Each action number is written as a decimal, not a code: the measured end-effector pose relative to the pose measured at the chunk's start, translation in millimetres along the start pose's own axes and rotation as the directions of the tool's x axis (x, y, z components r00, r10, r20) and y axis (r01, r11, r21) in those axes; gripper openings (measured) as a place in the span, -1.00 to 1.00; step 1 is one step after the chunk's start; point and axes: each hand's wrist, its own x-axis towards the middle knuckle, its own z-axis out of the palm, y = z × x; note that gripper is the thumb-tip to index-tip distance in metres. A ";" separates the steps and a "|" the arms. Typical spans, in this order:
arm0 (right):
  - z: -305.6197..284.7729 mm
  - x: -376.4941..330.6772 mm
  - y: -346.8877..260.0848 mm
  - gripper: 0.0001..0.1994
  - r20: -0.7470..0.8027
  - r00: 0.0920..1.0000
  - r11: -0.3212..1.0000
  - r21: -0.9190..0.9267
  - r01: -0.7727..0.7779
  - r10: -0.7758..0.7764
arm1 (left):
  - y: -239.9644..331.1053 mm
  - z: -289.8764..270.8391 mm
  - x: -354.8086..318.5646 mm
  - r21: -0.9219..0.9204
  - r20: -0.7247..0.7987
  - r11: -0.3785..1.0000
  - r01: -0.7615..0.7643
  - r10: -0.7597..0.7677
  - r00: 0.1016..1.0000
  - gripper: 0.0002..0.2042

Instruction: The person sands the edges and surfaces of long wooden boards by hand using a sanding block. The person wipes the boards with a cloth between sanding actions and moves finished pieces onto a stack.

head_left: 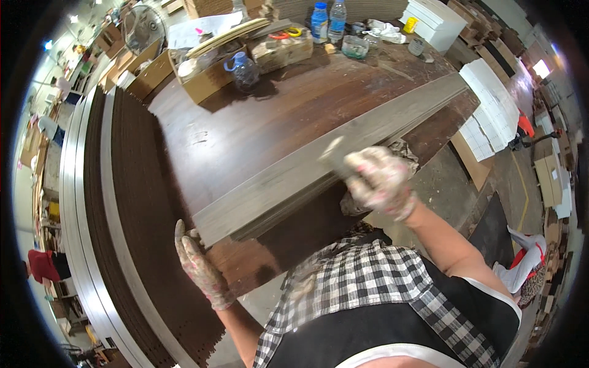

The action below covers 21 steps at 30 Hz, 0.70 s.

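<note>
A long grey board (pixel 270 185) lies at a slant across the brown table, with more boards under its near edge. My left hand (pixel 201 270), in a stained white glove, is at the board's left end, fingers stretched out and the thumb side by its corner. Over the near edge of the board, my gloved right hand (pixel 381 178) is closed round a small hand tool (pixel 334 153) with a pale end. Motion blurs the tool, so its exact kind cannot be made out. A crumpled dark cloth or plastic (pixel 405 153) shows behind my right wrist.
Tall stacks of long boards (pixel 147 202) stand on the left. Along the table's far side are a cardboard box (pixel 205 86), a blue-handled jug (pixel 244 70), orange-and-yellow scissors (pixel 286 34), bottles (pixel 319 23) and a plastic tub (pixel 354 47). White panels (pixel 491 110) lean at the right.
</note>
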 end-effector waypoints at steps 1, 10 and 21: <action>-15.9 -8.4 17.1 -0.66 -0.052 0.996 0.995 -0.063 -0.079 0.076 | -1.8 -3.1 6.9 0.065 0.008 0.997 -0.043 0.042 0.999 -0.60; -60.7 -60.8 110.7 -0.63 -0.299 0.510 0.586 0.519 -0.623 0.807 | -13.8 -69.9 39.5 0.108 0.266 0.959 0.260 -0.280 0.922 -0.60; -12.9 34.2 74.1 -0.49 -0.218 0.919 0.930 0.244 -0.276 0.330 | 10.6 -78.6 26.6 0.163 0.091 0.975 0.151 -0.167 0.982 -0.69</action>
